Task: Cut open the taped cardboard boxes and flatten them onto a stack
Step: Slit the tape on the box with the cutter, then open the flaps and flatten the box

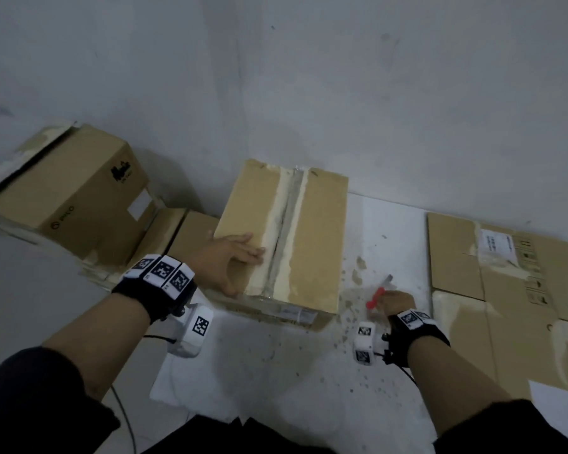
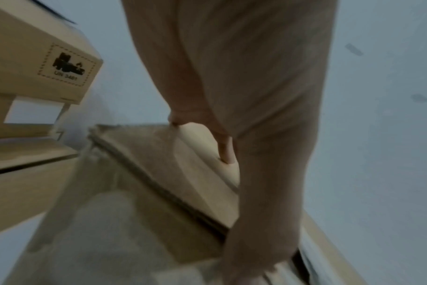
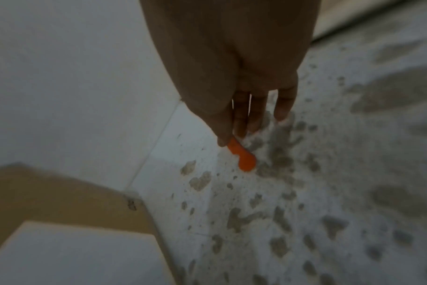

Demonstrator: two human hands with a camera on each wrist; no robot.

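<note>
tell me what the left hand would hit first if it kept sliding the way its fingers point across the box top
Probably the taped seam down the middle of the cardboard box. The left hand lies flat on the left flap, fingertips just short of the pale tape strip. Nothing else shows between them.

A plain pale grey wall [image 1: 309, 77] fills the whole upper half of the head view, bare and smooth, carrying a few small dark scuffs towards its right side. It meets a white floor [image 1: 276, 371] along a straight line that runs across the far edge. The floor is heavily marked: grey-brown blotches and specks [image 3: 293, 192] spread over its middle and right, thickest close to the wall line. A thin seam [image 3: 154, 152] crosses the floor in the right wrist view. Light is dim, flat and cool, throwing only soft shadows.
</note>
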